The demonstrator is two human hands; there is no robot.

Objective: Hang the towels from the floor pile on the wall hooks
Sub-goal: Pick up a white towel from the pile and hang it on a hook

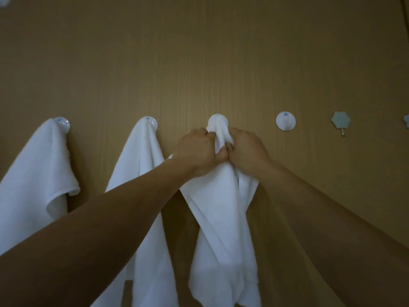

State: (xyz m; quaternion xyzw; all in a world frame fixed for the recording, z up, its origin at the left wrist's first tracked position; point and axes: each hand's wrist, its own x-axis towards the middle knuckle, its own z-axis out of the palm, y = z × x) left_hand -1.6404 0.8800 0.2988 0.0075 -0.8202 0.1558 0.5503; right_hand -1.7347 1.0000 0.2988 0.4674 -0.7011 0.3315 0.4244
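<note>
At the third hook (218, 120), both hands, left hand (199, 149) and right hand (245, 149), arms outstretched, grip the white towel (221, 207).

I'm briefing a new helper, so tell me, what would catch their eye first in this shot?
At centre, the left hand and right hand grip the middle towel near its top. The far-left towel and second towel hang from hooks on the left. A bare round hook and a star hook sit to the right.
</note>
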